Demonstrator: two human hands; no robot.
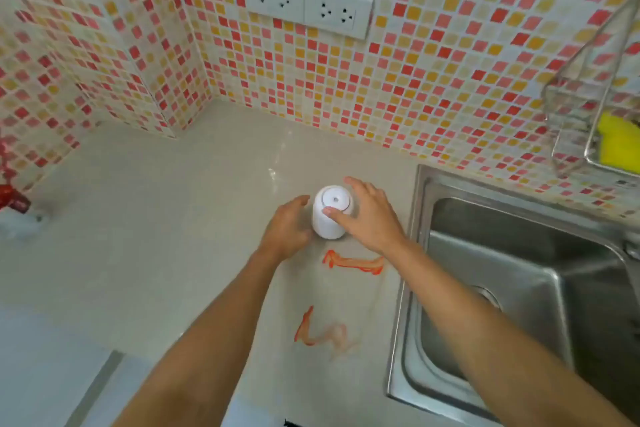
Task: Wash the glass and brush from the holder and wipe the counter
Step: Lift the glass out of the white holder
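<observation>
A white holder [331, 215] stands upside down on the beige counter [166, 218], its base with a small hole facing up. My right hand [367, 218] reaches over it from the right, thumb on the top edge and fingers curved around the far side. My left hand [287, 229] sits against its lower left side with fingers loosely curved. Two orange-red smears [353, 262] [318, 328] mark the counter just in front of the holder. No glass or brush shows.
A steel sink [519, 288] lies to the right. A clear wall rack [575, 121] holds a yellow sponge [620, 139] above it. Two double sockets [306, 4] sit on the mosaic wall. A red object [14, 198] is at the left edge.
</observation>
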